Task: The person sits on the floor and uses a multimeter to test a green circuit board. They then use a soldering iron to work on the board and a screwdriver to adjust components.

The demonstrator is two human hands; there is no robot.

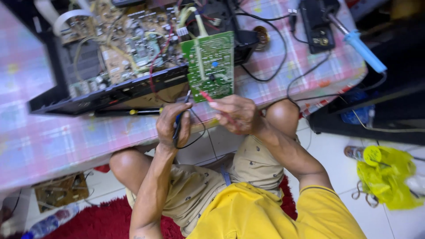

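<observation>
Both hands raised, right hand (234,113) pinching red probe (208,98), left hand (173,124) black probe (178,121).

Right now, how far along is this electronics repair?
Done: the black device case lies open, and a green circuit board stands tilted out. In hand: the right hand holds a red probe near that board; the left hand holds a black one. Left: the case is unclosed, and the blue-handled soldering iron lies aside.

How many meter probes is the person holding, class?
2. A red probe is in the right hand, tip toward the green circuit board. A black probe is in the left hand. Others may be hidden.
</observation>
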